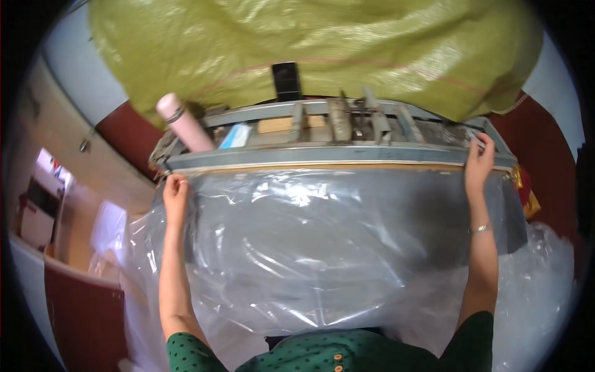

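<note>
Clear plastic sheeting (297, 242) is spread over a grey tabletop and hangs down on both sides. My left hand (176, 193) is closed in a pinch on the sheeting at the table's far left corner, just in front of a long grey metal bar (310, 156). Over the right end of that bar reaches my right hand (480, 161), with thumb and fingers pinched together. What lies between those fingertips is too small to tell. The bar is the front of a metal frame running along the table's far edge.
A pink flask (186, 124) leans in the frame's left end beside a blue-and-white packet (236, 136). Wooden strips (276, 125) and an upright metal mechanism (339, 121) sit farther right. Yellow-green woven sheeting (334, 37) covers a bulk behind. An opening with a door (68, 124) is at left.
</note>
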Available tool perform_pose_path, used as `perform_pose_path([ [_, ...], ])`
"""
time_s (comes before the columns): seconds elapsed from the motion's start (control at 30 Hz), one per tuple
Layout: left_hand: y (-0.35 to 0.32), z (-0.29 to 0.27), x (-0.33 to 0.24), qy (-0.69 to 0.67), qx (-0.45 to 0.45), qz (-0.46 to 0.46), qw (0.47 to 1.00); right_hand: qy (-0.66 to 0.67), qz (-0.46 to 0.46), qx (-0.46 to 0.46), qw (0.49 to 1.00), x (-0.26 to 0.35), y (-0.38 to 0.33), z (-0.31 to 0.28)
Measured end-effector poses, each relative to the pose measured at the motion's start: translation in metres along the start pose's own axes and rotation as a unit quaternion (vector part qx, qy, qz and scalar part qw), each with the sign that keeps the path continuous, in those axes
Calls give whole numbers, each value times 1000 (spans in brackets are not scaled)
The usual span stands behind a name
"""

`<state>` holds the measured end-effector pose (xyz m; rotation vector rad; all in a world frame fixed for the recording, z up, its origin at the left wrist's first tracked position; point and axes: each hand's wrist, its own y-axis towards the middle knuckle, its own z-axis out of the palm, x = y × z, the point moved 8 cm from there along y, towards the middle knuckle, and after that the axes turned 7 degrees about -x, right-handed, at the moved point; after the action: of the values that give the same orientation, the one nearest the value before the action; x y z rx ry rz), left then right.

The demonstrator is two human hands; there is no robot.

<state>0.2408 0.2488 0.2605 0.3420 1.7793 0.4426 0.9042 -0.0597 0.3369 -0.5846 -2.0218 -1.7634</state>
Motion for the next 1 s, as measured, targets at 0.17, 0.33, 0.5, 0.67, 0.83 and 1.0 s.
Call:
perform_pose_path([
  [0.17,-51,-58,-84,-12,-70,27,997,243,-142,254,925,239,-101,105],
  [0.33,-78,-104,-105,-49,-110,39,992,259,-141,447,844,372,-201,152],
  [0.5,-99,-126,-125,302,-123,115,938,361,144,527,756,313,-258,180],
  [0.67,-158,-139,-72,492,-1,119,862,116,99,399,904,99,-171,102],
  [0.83,-238,-83,-49,382,131,68,912,-200,95,233,947,-84,-67,-73],
  [1.0,-265,14,-102,348,196,79,913,-509,133,174,832,-227,-15,-234],
])
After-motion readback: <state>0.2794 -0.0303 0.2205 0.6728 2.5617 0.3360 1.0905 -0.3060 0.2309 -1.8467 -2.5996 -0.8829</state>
